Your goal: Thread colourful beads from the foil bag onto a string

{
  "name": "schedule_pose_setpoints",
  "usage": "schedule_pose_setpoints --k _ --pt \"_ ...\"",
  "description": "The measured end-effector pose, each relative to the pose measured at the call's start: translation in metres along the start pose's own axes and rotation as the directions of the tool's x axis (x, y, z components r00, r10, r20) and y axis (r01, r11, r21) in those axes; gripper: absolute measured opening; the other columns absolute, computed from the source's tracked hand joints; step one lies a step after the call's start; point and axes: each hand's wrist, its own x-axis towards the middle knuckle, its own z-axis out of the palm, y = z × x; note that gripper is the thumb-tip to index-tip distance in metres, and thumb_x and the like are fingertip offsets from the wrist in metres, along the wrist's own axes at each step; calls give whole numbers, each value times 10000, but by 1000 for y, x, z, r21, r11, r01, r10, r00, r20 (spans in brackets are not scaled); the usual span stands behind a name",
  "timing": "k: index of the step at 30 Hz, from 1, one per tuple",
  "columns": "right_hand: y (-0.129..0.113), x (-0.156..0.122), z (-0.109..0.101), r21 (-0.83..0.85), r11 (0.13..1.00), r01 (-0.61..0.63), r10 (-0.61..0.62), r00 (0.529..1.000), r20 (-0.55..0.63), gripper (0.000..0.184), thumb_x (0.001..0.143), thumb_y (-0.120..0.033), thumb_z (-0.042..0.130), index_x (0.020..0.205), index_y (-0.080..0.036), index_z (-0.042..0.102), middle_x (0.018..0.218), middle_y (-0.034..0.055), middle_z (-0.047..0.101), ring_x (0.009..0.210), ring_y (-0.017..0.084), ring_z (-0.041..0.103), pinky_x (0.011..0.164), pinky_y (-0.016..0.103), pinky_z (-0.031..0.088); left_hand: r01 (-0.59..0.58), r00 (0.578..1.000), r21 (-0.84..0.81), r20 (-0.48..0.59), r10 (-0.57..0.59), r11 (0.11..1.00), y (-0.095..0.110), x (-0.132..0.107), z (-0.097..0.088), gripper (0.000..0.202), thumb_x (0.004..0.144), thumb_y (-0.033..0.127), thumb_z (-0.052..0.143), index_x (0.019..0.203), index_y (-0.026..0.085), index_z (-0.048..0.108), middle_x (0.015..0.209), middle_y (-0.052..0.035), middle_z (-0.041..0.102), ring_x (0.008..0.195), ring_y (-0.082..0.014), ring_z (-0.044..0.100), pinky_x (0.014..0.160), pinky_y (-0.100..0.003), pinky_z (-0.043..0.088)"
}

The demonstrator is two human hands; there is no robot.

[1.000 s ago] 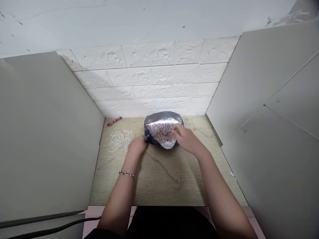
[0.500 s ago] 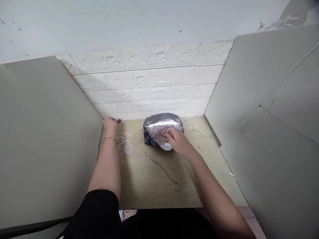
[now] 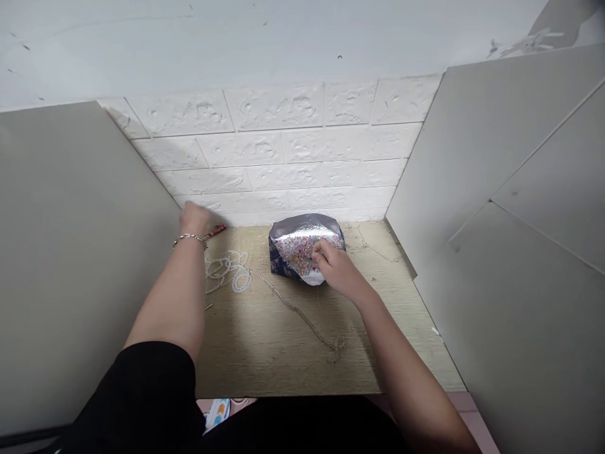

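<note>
My left hand is at the far left corner of the table, above and beside a thin red object lying near the wall. Motion smears its fingers, so their state does not show. Over the front of a silvery pouch filled with small coloured beads, my right hand is closed in a pinch. Whatever it pinches is too small to make out. Strings of white beads lie coiled left of the pouch. A thin beaded chain runs from them toward the front edge.
Grey panels stand on both sides of the wooden table. A white brick-patterned wall closes the back. Fine chain lies right of the pouch. A small white scrap is near the right edge.
My left hand has moved up and left, away from the red object, which now shows more of its length. My right hand stays pinched at the pouch. The view has shifted slightly.
</note>
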Motion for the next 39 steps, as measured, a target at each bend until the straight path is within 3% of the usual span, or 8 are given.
schedule_pose_setpoints --k 4,7,10,13,16,26,30,39 --pt "-2 0 1 76 997 17 -15 1000 -27 128 779 -282 308 764 -210 414 564 -36 418 486 97 361 487 220 282 -86 980 -172 -191 53 981 56 -29 6 214 700 263 466 869 137 501 883 -74 542 847 -181 490 749 -313 384" --pt "-2 0 -2 135 990 39 -27 996 -87 129 774 -299 333 760 -213 427 530 -44 382 460 90 335 462 211 269 -70 977 -538 133 166 840 101 -83 27 284 728 360 423 916 174 525 833 -48 535 640 -116 500 554 -242 404" --pt "1 0 -6 174 984 37 5 972 -234 136 769 -323 354 768 -214 436 504 -52 368 437 85 329 446 208 258 147 852 -681 456 258 718 127 -142 54 280 731 391 422 851 167 539 774 -44 523 574 -81 491 502 -207 386" --pt "7 1 -12 191 982 10 60 933 -354 148 765 -341 366 776 -213 438 495 -56 393 422 81 335 437 206 257 345 640 -699 663 388 627 133 -183 74 272 722 416 448 775 157 514 705 -34 523 579 -83 505 524 -211 399" --pt "10 0 -14 167 986 -17 81 921 -381 161 766 -351 368 773 -210 446 498 -57 416 416 77 332 431 205 257 427 577 -711 690 437 559 131 -198 79 222 712 370 484 665 155 458 522 37 396 433 -38 398 467 -190 366" --pt "2 -6 -9 78 996 31 5 908 -419 307 776 -424 360 594 -187 433 491 -33 373 483 92 348 483 225 282 264 725 -718 589 358 644 115 -199 67 247 704 401 485 650 162 460 393 83 246 332 -28 208 343 -175 179" --pt "6 -6 -4 191 981 17 69 898 -434 336 806 -445 253 598 -198 348 507 -29 347 478 97 352 469 229 294 175 793 -741 496 353 648 114 -202 64 249 708 409 473 659 165 469 413 74 273 358 -35 228 360 -185 197" --pt "7 -2 -2 451 890 62 97 942 -321 211 712 -367 481 831 -194 513 524 -42 411 449 80 373 451 227 325 -62 850 -760 300 433 648 112 -207 61 231 707 380 491 684 157 544 559 15 435 494 -65 357 450 -203 291"
